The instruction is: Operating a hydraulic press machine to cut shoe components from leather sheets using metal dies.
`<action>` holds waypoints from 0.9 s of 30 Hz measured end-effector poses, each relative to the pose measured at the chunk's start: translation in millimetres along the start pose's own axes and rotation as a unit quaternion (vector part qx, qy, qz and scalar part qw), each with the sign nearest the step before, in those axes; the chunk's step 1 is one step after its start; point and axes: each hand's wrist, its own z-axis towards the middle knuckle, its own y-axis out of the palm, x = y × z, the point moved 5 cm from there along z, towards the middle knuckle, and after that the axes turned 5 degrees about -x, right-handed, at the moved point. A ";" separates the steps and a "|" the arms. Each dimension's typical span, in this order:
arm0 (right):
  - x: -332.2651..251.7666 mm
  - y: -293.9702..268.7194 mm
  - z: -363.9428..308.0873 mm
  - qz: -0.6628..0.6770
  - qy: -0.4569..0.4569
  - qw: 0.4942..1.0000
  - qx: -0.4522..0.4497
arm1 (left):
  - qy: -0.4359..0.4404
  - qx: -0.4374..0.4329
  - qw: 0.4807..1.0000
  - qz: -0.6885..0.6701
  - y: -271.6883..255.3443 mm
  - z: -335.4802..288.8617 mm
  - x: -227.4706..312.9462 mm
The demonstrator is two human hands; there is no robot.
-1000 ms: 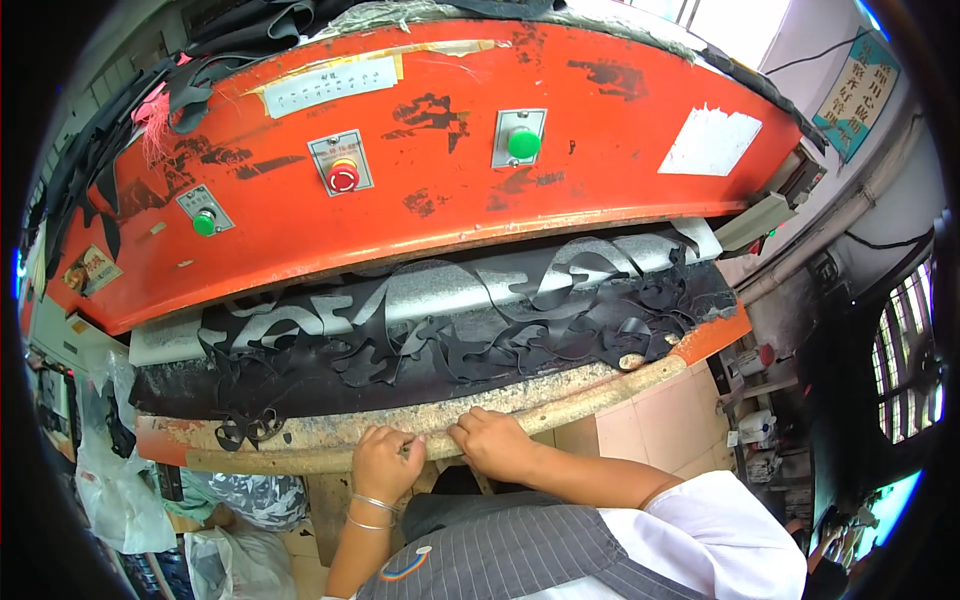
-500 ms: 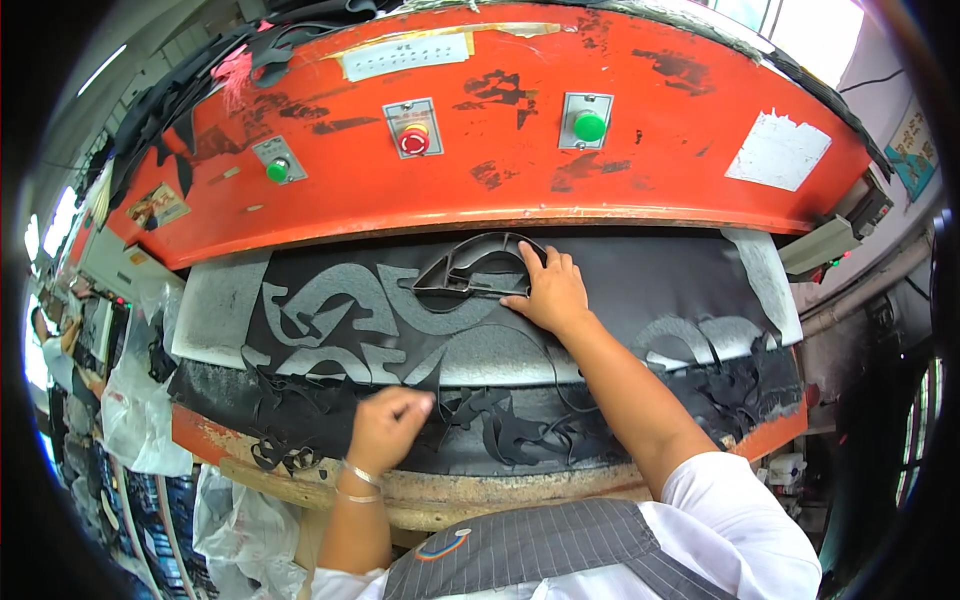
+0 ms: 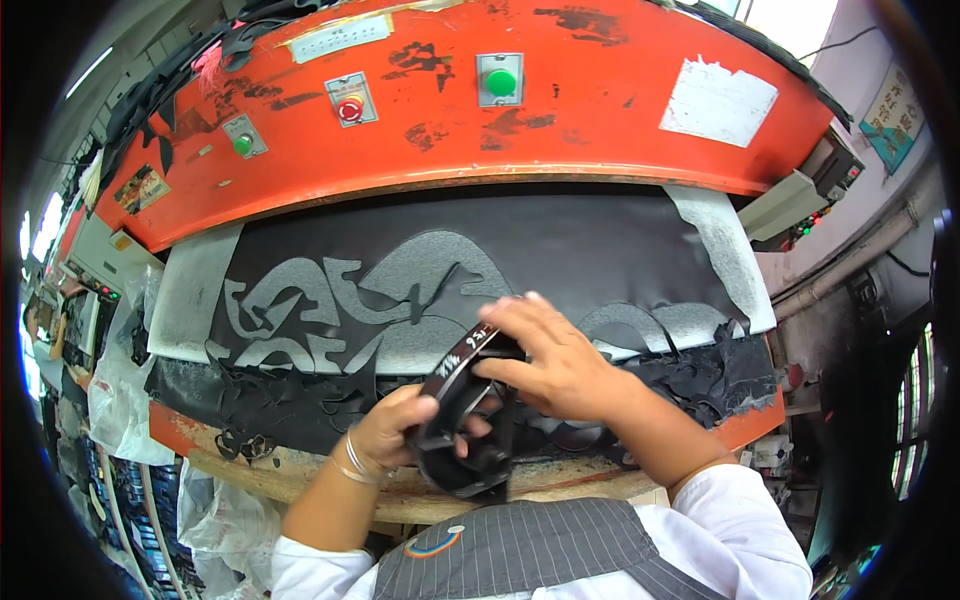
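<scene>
Between both hands, close to my body, a black metal cutting die [image 3: 455, 372] is tilted up off the table. My left hand [image 3: 393, 425] grips its lower left side, with fingertips showing through the die's opening. From the upper right, my right hand [image 3: 560, 365] holds its rim, thumb and fingers around the edge. Beyond them lies a black sheet [image 3: 600, 240] with curved cut-outs along its left and front parts. Grey-white backing [image 3: 440, 255] shows through these cut-outs. The sheet rests on a pale cutting board [image 3: 190, 300].
An orange-red press beam [image 3: 590, 140] spans the far side, carrying green buttons [image 3: 501, 82] and a red button [image 3: 350, 109]. Dark scraps [image 3: 300, 395] line the board's near edge. A worn table edge [image 3: 290, 480] runs before me; clear plastic bags [image 3: 120, 400] hang at left.
The die has been lifted off the black sheet and brought toward my body by my right hand. My left hand, beside the scraps before, now grips it too. The view has shifted.
</scene>
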 end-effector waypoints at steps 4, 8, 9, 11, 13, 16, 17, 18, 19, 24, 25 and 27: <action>-10.4 10.8 -46.7 0.277 0.159 0.947 0.047 | 0.132 0.105 0.986 0.011 30.0 25.7 -5.8; -9.4 26.5 -51.9 0.212 0.242 0.943 0.086 | 0.250 0.078 0.964 -0.037 38.6 72.3 -1.0; -0.2 19.3 -51.6 0.098 0.257 0.953 0.125 | 0.250 0.049 0.965 -0.060 37.9 81.2 -4.0; 16.4 7.0 -46.2 0.078 0.251 0.959 0.108 | 0.283 0.029 0.953 -0.098 31.3 95.5 -7.3; 45.3 -0.1 -45.6 0.116 0.262 0.954 0.084 | 0.273 0.064 0.959 -0.040 26.0 108.1 4.6; 95.1 -3.2 -61.8 -0.024 0.254 0.966 0.052 | 0.203 0.222 0.875 0.380 -37.2 128.5 14.7; 110.6 -3.7 -58.5 -0.047 0.239 0.970 0.004 | 0.190 0.308 0.794 0.489 -64.5 127.2 16.7; 127.6 -6.2 -61.5 -0.063 0.224 0.972 -0.036 | 0.190 0.308 0.794 0.488 -74.7 135.8 11.6; 139.4 -6.5 -59.8 -0.077 0.205 0.973 -0.075 | 0.201 0.333 0.747 0.540 -78.5 140.2 11.3; 170.5 9.6 -56.2 -0.069 0.206 0.959 -0.184 | 0.150 0.376 0.639 0.654 -85.7 160.9 -8.6; 174.1 14.1 -58.4 -0.057 0.213 0.954 -0.205 | 0.148 0.375 0.642 0.652 -86.6 162.2 -12.3; 177.8 17.0 -65.3 -0.053 0.208 0.957 -0.193 | 0.126 0.362 0.603 0.699 -83.9 163.7 -18.9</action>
